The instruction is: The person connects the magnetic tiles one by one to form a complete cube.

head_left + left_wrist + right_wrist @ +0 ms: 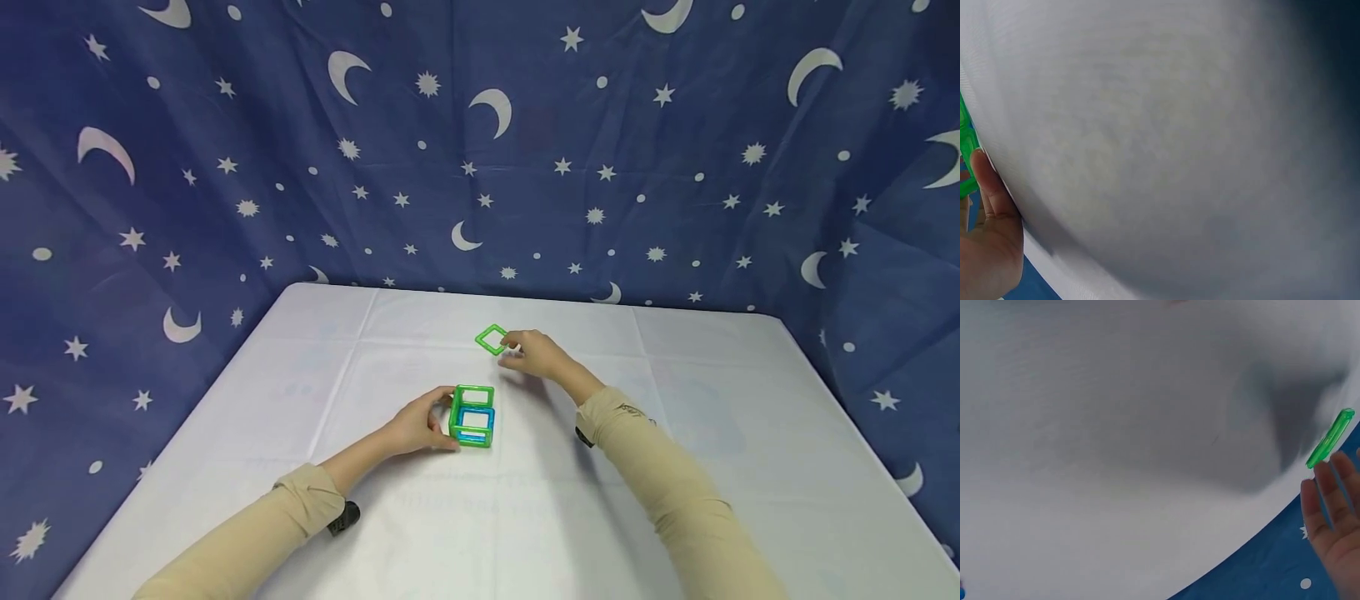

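A small open cube (472,417) of green and blue square frames stands on the white table (675,500), near the middle. My left hand (438,421) grips its left side, thumb and fingers curled round the green frames. In the left wrist view only a strip of the green frame (965,140) and one finger (991,194) show at the left edge. Farther back, my right hand (513,348) pinches one corner of a loose green square frame (491,339), which is tilted. The right wrist view shows that frame (1330,439) edge-on at my fingertips (1313,494).
A white cloth with fold creases covers the table. A dark blue curtain (480,150) printed with moons and stars hangs close behind it and along both sides. Both arms wear beige sleeves.
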Available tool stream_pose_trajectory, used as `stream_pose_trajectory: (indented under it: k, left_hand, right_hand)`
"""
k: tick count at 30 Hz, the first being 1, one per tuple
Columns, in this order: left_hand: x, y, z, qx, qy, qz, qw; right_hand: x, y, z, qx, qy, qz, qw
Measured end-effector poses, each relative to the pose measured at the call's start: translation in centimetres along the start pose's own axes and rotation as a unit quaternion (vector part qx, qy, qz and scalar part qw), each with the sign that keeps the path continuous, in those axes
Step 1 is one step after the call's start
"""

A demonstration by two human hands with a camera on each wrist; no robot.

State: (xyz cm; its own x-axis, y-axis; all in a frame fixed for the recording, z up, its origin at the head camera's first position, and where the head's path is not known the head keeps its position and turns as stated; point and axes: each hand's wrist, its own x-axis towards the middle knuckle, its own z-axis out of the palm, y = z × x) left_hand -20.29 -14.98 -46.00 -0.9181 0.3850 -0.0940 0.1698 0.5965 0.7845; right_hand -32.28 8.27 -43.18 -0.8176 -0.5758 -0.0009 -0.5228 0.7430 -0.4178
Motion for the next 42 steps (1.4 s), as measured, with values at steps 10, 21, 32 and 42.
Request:
stream_pose_trajectory:
  k: [10, 21, 32, 42]
  left_hand:
    - [0.1, -0.1, 0.0, -0.010, -0.012, -0.011, 0.9998]
    - [0.2, 0.2, 0.0, 0.014, -0.024, -0.027, 0.9992]
    - [0.0, 0.2, 0.1, 0.012, -0.027, -0.023, 0.9993]
    - [0.0, 0.1, -0.1, 0.016, -0.026, -0.011, 0.9995]
  right_hand:
    - [1.7, -0.5, 0.5, -0.045, -0.016, 0.049, 0.998]
    - [2.9, -1.0, 0.6, -0.037, -0.001, 0.191, 0.981]
    - [3.8, -3.1, 2.8, -0.139, 0.047, 0.267, 0.952]
    - [4.4, -2.7, 2.3, -0.148, 0.036, 0.260, 0.953]
